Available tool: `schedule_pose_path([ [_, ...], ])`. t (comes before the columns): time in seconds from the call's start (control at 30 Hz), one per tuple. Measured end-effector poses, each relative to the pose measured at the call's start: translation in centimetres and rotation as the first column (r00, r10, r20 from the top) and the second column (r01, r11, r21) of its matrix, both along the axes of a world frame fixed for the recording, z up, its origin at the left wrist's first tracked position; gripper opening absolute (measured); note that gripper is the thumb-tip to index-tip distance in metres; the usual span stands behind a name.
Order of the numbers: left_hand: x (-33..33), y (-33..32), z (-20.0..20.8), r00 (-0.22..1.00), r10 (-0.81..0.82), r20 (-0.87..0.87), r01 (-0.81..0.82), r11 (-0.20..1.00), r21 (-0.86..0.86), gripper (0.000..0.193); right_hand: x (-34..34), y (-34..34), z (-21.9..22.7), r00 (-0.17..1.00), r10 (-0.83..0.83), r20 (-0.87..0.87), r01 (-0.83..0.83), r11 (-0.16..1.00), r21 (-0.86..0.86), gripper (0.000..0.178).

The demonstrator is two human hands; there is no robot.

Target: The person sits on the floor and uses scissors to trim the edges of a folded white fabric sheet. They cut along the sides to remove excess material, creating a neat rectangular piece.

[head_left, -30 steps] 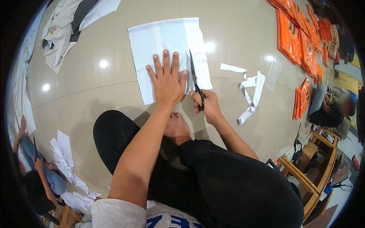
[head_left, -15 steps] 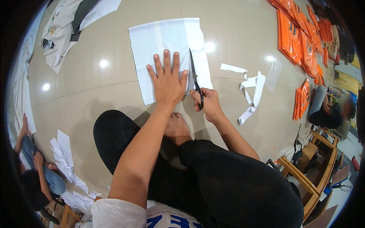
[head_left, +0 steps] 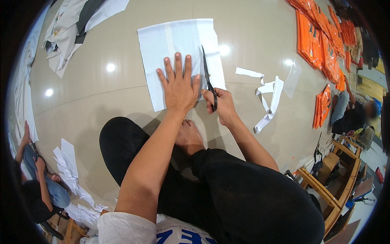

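A white piece of fabric (head_left: 156,44) lies flat on the tiled floor in front of me. My left hand (head_left: 178,89) presses on it, fingers spread wide. At the fabric's right side my right hand (head_left: 221,105) grips black scissors (head_left: 208,75) by the handles. The blades point away from me and lie along a cut line that separates a right-hand strip (head_left: 212,65) from the larger part. The blades look nearly together. The left thumb is close beside them. My bare foot (head_left: 191,136) rests just below the fabric.
White offcut strips (head_left: 274,97) and a clear plastic sheet (head_left: 293,79) lie to the right. Packed orange garments (head_left: 310,42) are stacked at far right, with a seated person nearby. Another person with scissors sits at left by white scraps (head_left: 69,166). Garments (head_left: 65,30) lie far left.
My right hand and the scissors have moved slightly away from me, farther along the fabric. The left hand stays in place. The person at far right has shifted and reached an arm out.
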State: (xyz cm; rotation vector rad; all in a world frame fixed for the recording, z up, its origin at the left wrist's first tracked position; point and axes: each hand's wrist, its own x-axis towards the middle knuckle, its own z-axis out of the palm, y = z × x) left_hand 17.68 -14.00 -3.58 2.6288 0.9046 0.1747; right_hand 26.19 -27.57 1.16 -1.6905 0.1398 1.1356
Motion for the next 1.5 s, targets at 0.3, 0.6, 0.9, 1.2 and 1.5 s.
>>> schedule_pose_path([
  [0.3,0.1,-0.1,0.0,1.000,0.001,0.000,-0.001,1.000,-0.003,0.069,-0.2,-0.5,-0.3,1.000,-0.002,-0.002,0.002,1.000,-0.015,0.033],
  [0.6,0.1,-0.1,0.1,1.000,0.003,-0.007,-0.003,1.000,-0.009,0.068,0.7,0.9,0.1,1.000,0.001,0.021,0.000,1.000,-0.019,0.033],
  [0.9,0.1,-0.1,0.3,1.000,0.005,-0.018,-0.005,1.000,-0.011,0.069,0.7,0.6,-0.4,1.000,0.009,0.017,-0.009,1.000,-0.022,0.033],
  [1.2,0.1,0.0,0.2,0.998,0.003,-0.057,-0.003,1.000,-0.005,0.070,1.3,1.7,0.5,1.000,0.001,0.019,0.000,1.000,-0.015,0.033],
  [1.5,0.0,0.0,0.2,1.000,0.005,-0.011,-0.005,1.000,-0.001,0.068,1.7,2.3,0.6,1.000,-0.019,0.004,0.019,1.000,-0.011,0.038],
])
